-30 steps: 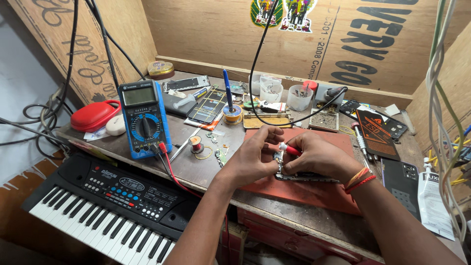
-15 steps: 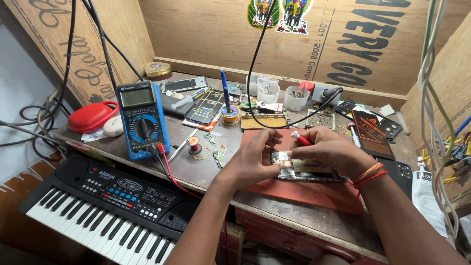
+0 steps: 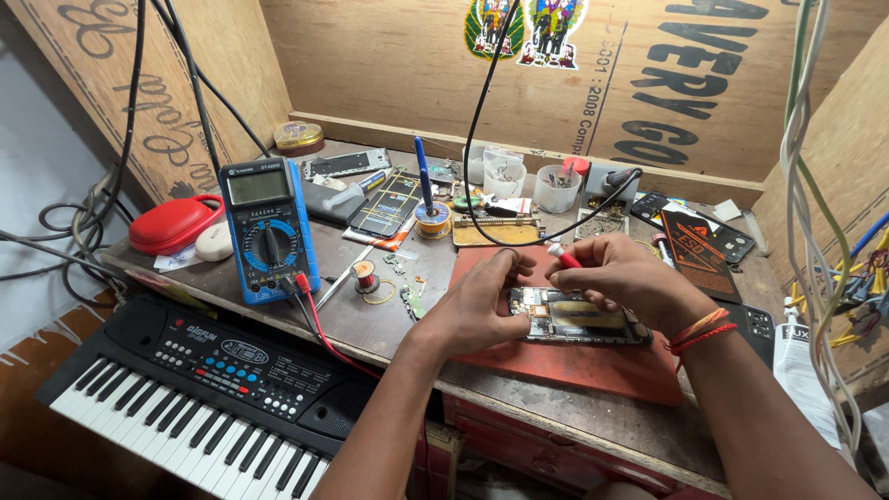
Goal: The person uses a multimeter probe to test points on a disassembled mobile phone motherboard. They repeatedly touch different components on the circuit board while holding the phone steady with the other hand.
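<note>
Head view: cluttered plywood-walled workbench (image 3: 389, 324).

Blue multimeter (image 3: 267, 230) stands tilted at left of bench, red and black leads (image 3: 313, 315) plugged in low. Red case (image 3: 172, 223) and small white oval thing (image 3: 214, 242) lie just left of meter. Black toy keyboard (image 3: 199, 393) sits below bench edge. Round gold tin (image 3: 299, 137) far back. Solder spool (image 3: 432, 219) with blue tool (image 3: 421, 173) stuck upright in it. Two clear cups (image 3: 531, 181) near back wall. Small wire coil (image 3: 367, 275) beside meter. Black cable (image 3: 482, 120) hangs down from above. Plywood walls (image 3: 389, 65) around.
</note>
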